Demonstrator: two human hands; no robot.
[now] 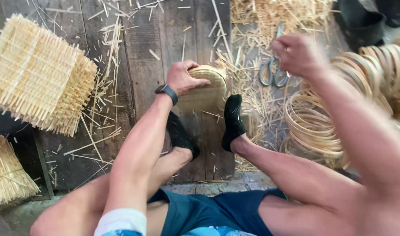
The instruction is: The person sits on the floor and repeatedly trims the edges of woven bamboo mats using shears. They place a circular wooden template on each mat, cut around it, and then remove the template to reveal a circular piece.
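Round woven bamboo basket (205, 89), left hand (182, 78) gripping

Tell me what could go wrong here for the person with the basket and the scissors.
The scissors lie half hidden in straw right under the raised, blurred right hand; a blind grab could cut it. The left hand alone steadies the basket near the feet, so it may slip. Splinters litter the boards.

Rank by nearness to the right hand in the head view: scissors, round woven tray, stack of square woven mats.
From the right hand:
1. Scissors, just below-left of it on the floor.
2. Round woven tray, centre, under the left hand.
3. Stack of square woven mats, far left.
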